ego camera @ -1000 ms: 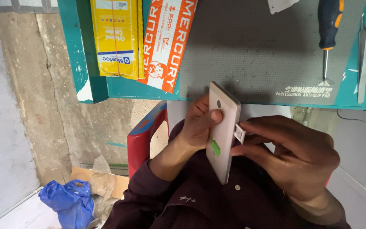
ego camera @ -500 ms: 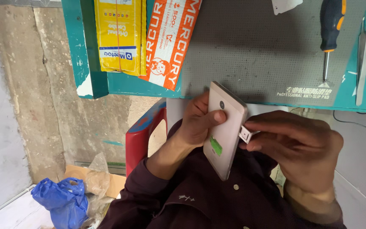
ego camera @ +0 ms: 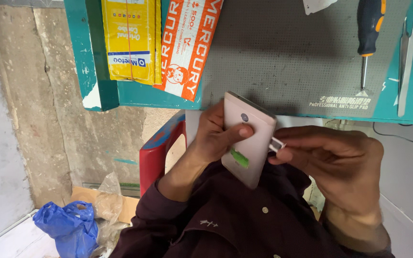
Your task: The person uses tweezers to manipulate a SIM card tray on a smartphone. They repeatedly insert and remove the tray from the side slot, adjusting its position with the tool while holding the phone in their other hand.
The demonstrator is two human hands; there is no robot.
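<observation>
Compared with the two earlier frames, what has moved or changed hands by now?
Very little. The small card tray, pinched in the right hand, sits at the phone edge slightly farther in than a second ago. The view drifted a bit. The left hand still holds the pinkish phone back-up, thumb across it. The screwdriver and packets on the bench have not moved.
</observation>
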